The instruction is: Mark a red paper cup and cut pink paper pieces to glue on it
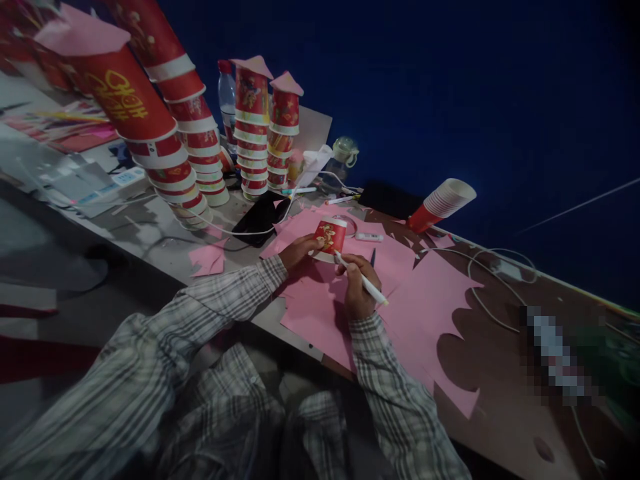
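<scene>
Left hand (300, 252) pinches a red paper cup (330, 237) by its side at the frame's centre, over pink paper (320, 319); the right hand (361, 287) grips a white marker (371, 288), its tip near the cup. The cup should be light, thin-walled and easily dented, best held gently near its stiffer rim.

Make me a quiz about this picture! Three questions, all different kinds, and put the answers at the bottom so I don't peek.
1. What is the right hand holding?
2. True or false: the left hand holds a red paper cup.
3. Pick one. What colour is the paper spread on the table?
A) green
B) pink
C) blue

Key:
1. A white pen
2. True
3. B
</scene>
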The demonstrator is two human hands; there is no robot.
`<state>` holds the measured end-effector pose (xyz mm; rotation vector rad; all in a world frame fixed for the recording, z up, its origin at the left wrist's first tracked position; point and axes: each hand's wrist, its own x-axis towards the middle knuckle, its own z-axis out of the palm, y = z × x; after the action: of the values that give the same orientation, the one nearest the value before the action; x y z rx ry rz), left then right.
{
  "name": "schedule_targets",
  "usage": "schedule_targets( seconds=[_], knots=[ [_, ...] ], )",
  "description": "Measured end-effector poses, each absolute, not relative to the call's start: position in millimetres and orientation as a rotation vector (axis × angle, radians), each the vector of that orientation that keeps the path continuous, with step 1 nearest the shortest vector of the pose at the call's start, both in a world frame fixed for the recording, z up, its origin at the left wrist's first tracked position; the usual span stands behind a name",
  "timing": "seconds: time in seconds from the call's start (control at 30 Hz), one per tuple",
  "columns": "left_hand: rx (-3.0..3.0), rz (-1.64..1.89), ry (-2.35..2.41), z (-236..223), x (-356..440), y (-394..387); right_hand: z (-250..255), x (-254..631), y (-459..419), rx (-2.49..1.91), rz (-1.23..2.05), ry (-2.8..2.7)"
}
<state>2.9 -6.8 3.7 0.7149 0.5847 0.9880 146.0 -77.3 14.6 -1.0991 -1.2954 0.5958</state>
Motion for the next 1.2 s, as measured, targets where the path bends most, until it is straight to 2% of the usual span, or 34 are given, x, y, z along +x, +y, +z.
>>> schedule_targets(
  seconds=[1.2],
  knots=[
    [0.692, 1.048, 0.587, 3.2, 5.2, -2.6, 8.9, 149.3, -77.4, -1.027, 0.538, -1.394]
  ],
)
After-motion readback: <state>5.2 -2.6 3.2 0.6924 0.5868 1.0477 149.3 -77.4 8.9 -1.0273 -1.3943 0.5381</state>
